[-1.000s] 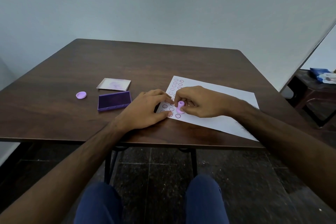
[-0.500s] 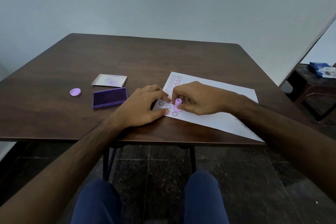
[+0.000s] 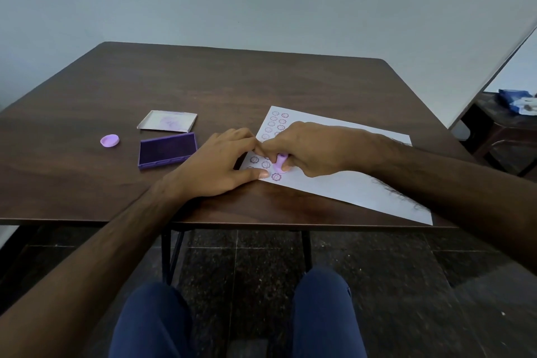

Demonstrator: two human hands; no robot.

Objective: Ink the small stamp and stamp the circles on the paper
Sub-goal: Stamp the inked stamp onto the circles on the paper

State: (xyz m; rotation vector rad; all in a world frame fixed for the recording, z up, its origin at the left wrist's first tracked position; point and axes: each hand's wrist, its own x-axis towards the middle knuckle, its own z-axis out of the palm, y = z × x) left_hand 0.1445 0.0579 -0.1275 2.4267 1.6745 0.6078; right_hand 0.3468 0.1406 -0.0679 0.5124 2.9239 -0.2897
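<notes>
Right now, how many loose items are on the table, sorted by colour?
Purple or lilac: 3, the small stamp, the open ink pad, the round cap
White: 2, the paper, the ink pad lid
Total: 5

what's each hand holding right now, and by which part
The right hand pinches the small stamp by its handle; the left hand only presses the paper.

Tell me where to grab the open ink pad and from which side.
Pinch the ink pad by its two long outer edges, coming from above at its near end. It lies flat and low with the inked face up, so fingers should stay on the plastic rim, off the ink.
</notes>
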